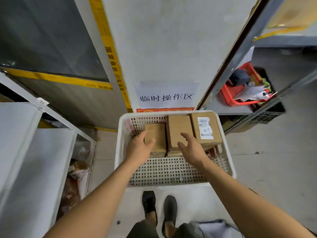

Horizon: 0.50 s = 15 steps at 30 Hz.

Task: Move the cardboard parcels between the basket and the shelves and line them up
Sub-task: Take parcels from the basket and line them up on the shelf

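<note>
A white perforated basket (171, 174) stands on the floor in front of me. Three cardboard parcels lie side by side in its far half: a left parcel (158, 133), a middle parcel (178, 129) and a right parcel (205, 129) with a white label. My left hand (139, 148) grips the near left corner of the left parcel, thumb on top. My right hand (190, 146) hovers over the near end of the middle parcel with fingers spread and holds nothing.
White shelves (22, 152) run along the left. A grey metal rack (257, 100) at the right holds a red basket (240, 93) of oddments. A paper sign (166, 97) hangs on the wall behind the basket. My feet (159, 210) stand just before it.
</note>
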Each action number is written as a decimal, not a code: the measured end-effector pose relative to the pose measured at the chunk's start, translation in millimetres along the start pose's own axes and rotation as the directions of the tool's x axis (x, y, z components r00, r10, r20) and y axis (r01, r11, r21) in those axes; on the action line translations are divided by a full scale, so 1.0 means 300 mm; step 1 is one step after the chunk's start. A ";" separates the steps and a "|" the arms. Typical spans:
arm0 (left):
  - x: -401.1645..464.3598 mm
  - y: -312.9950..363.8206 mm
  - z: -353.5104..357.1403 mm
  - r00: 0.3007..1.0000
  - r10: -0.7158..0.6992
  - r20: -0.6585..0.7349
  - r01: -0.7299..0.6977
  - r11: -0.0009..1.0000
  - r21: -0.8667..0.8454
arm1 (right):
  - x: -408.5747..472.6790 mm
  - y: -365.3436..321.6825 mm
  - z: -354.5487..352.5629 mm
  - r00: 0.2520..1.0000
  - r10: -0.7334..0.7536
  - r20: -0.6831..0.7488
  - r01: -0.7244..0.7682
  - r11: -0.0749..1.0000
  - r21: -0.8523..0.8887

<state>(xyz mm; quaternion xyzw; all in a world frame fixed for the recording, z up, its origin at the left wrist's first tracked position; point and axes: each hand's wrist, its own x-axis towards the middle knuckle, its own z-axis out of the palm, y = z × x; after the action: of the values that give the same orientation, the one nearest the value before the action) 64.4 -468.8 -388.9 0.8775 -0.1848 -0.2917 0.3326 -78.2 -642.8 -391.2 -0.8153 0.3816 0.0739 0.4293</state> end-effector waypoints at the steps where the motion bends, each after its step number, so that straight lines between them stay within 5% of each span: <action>1: 0.032 -0.006 0.035 1.000 -0.003 0.025 0.003 1.000 0.005 | 0.027 0.030 0.002 1.000 0.024 -0.012 -0.024 1.000 0.006; 6: 0.194 -0.035 0.201 0.982 -0.054 0.181 0.053 0.999 0.012 | 0.148 0.149 0.030 0.980 0.190 -0.058 -0.188 0.981 0.039; 15: 0.417 -0.079 0.461 0.934 -0.158 0.321 0.178 0.983 -0.034 | 0.295 0.272 0.134 0.973 0.198 -0.118 -0.211 0.972 -0.107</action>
<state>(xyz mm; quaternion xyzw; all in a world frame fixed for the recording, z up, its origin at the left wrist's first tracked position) 74.9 -582.6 -538.3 0.8210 -0.1510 -0.4618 0.2998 -64.1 -689.5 -508.3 -0.7983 0.4809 0.0969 0.3493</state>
